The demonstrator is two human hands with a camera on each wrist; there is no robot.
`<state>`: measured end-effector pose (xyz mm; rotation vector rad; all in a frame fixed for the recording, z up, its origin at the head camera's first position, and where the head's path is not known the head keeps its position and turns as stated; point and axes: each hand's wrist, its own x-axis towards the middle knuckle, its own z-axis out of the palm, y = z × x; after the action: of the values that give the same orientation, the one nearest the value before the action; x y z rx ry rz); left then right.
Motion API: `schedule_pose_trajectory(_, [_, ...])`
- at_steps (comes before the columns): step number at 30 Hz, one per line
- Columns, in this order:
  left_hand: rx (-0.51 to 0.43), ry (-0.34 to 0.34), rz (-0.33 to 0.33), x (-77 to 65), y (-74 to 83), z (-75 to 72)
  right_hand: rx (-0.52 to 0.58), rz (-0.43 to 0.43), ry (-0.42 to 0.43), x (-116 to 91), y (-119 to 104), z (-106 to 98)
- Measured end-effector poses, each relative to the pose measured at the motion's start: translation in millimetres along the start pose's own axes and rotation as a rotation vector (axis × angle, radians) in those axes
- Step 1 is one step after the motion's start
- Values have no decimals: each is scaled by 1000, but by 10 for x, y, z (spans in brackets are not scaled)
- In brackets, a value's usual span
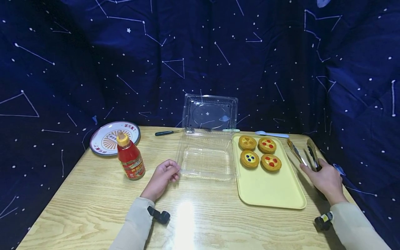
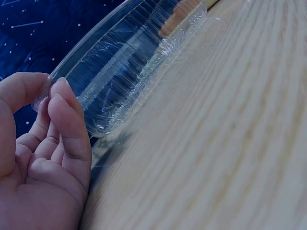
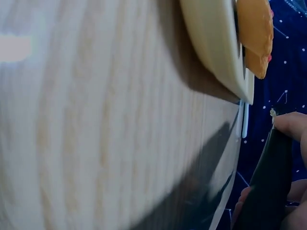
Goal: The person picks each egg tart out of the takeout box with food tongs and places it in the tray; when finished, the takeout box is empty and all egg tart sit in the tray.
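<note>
My left hand (image 1: 160,178) pinches the near left corner of a clear plastic clamshell box (image 1: 206,161). The box lies with its lid (image 1: 210,113) raised at the back; the left wrist view shows thumb and fingertips meeting at the rim. At the right, my right hand (image 1: 328,180) grips a pair of tongs (image 1: 313,154) by the dark handles, with nothing between their spread tips. Between box and tongs lies a yellow tray (image 1: 268,191). Several tarts sit on its far part, one with dark blue dots (image 1: 249,158), others with red pieces (image 1: 271,163).
A red sauce bottle (image 1: 132,163) with a yellow cap stands left of the box, in front of some white patterned plates (image 1: 103,133). Along the back edge lie a dark-handled tool (image 1: 164,133), a pale green handle (image 1: 231,130) and a light blue fork (image 1: 272,134). Behind hangs a starry curtain (image 1: 200,52).
</note>
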<state>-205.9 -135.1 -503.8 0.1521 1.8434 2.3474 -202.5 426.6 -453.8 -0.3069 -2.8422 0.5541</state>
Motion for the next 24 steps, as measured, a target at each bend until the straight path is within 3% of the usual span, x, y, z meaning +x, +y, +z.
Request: schedule_pose_trajectory(24, [-38,-19,2,-9,-1,1,-36,-82,-12,58,161,110])
